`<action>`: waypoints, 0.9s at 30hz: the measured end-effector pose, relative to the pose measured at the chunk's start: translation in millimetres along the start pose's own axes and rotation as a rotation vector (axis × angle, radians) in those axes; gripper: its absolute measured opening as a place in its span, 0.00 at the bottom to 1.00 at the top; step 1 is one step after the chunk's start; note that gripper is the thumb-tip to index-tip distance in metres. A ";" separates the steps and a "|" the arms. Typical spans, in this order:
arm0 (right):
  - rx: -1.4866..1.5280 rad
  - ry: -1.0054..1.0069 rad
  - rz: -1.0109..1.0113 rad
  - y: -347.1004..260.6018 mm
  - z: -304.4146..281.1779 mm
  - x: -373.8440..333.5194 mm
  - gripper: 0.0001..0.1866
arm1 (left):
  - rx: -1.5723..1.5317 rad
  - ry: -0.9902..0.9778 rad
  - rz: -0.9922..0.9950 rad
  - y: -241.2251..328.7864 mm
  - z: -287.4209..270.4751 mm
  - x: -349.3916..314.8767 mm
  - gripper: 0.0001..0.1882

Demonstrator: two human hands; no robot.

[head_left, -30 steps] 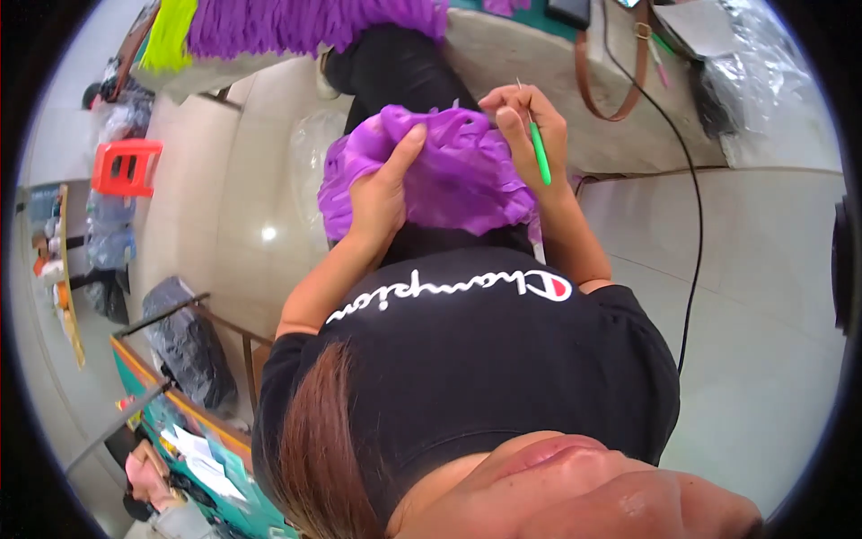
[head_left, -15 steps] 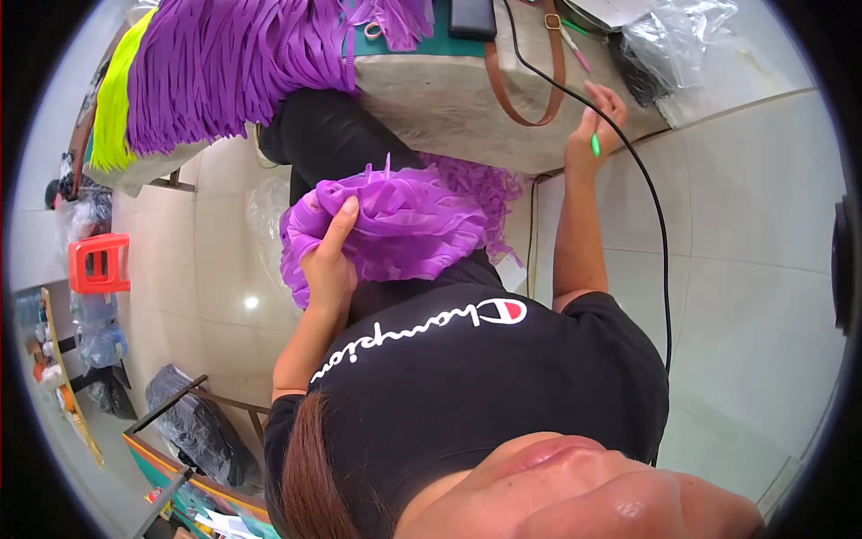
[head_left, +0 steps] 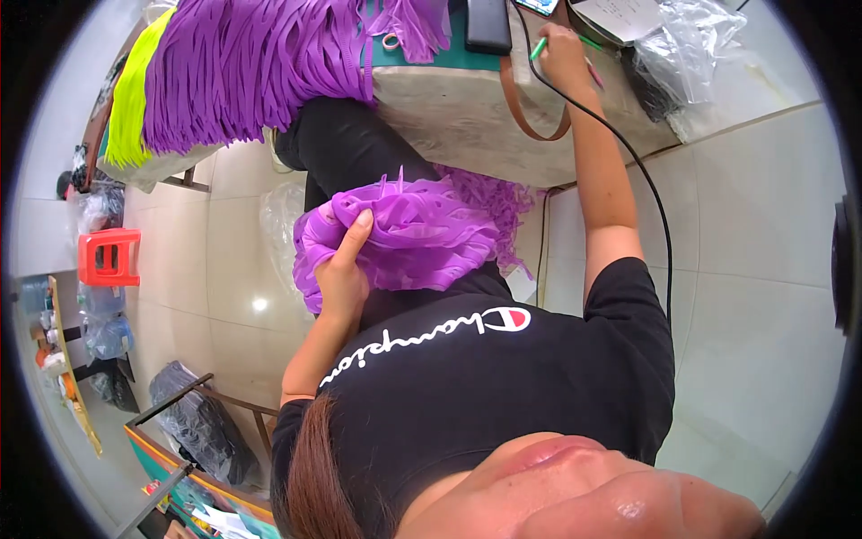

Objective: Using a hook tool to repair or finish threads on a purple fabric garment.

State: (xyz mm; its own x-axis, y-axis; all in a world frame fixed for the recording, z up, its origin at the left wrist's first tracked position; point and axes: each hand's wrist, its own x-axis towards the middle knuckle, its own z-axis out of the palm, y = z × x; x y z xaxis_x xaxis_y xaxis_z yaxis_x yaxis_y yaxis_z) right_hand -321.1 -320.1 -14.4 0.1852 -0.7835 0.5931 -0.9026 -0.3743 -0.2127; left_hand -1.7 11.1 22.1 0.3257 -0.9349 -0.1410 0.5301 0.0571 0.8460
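Observation:
A bunched purple strip-cut fabric (head_left: 422, 229) lies across my lap. My left hand (head_left: 346, 265) is closed on its left side, the thumb lying on top and the fingers hidden beneath. My right arm is stretched out to the table's right part, and there my right hand (head_left: 566, 58) is closed round a slim green-ended thing (head_left: 539, 48). Only its bright green end shows, so I cannot tell its kind. Beside that hand lie a pink pen (head_left: 594, 74) and a green pen (head_left: 590, 42). A black cable (head_left: 620, 135) passes close by the hand.
Purple fringe (head_left: 251, 72) and yellow fringe (head_left: 135, 99) hang over the table edge (head_left: 449, 99). A black case (head_left: 488, 25), a brown strap (head_left: 525, 112) and clear plastic (head_left: 696, 54) are on the table. More purple strips (head_left: 503, 202) hang below. A red stool (head_left: 109, 257) stands left.
My right hand has moved forward and slightly left onto the table, carrying the green-ended thing. My left hand keeps its hold on the purple fabric. The whole view has shifted slightly.

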 end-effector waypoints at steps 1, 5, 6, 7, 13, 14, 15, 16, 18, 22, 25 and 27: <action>-0.069 0.029 -0.114 8.2 9.1 0.4 0.10 | 0.004 0.012 -0.006 2.5 2.3 -1.9 0.08; -0.019 0.130 -0.099 -16.5 -23.1 -10.7 0.11 | 0.000 -0.017 0.028 6.7 4.5 -2.5 0.07; -0.019 0.130 -0.100 -21.8 -31.3 -22.0 0.11 | -0.002 -0.016 0.036 6.0 4.0 -2.0 0.07; 0.013 0.127 0.022 -27.1 -41.7 -35.9 0.09 | -0.003 -0.015 0.044 5.3 3.4 -1.5 0.07; 0.115 -0.101 0.497 -98.3 -63.4 -128.7 0.09 | 0.007 -0.011 0.006 0.8 0.8 -0.1 0.07; 0.161 -0.192 0.476 -116.7 -62.5 -134.5 0.10 | 0.007 -0.013 0.007 -0.1 0.2 -0.2 0.07; 0.300 -0.188 0.387 -133.2 -62.8 -130.7 0.10 | 0.004 -0.020 -0.004 -1.0 -0.2 0.3 0.07; 0.435 -0.183 0.297 -150.8 -65.7 -123.0 0.10 | -0.001 -0.028 -0.018 -1.6 -1.1 0.4 0.07; 0.482 0.022 0.209 -179.4 -61.6 -93.3 0.09 | 0.002 -0.018 -0.024 -1.1 -2.8 -1.6 0.08; 0.477 0.153 -0.085 -207.9 -27.5 -40.5 0.10 | 0.011 0.025 -0.023 0.0 -3.5 -3.4 0.09; 0.250 0.118 -0.163 -218.5 8.1 -15.7 0.11 | 0.007 0.006 -0.034 -0.8 -3.9 -3.7 0.08; 0.168 0.023 -0.117 -216.1 30.1 -1.7 0.11 | 0.005 -0.003 -0.017 0.3 -3.0 -4.1 0.08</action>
State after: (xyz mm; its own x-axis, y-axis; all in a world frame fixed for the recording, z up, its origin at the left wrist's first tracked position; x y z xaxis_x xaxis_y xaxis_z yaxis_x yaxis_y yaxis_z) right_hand -114.6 -252.9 7.2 0.2742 -0.7189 0.6387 -0.7974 -0.5413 -0.2669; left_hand -0.5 16.0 21.4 0.3142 -0.9368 -0.1540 0.5316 0.0392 0.8461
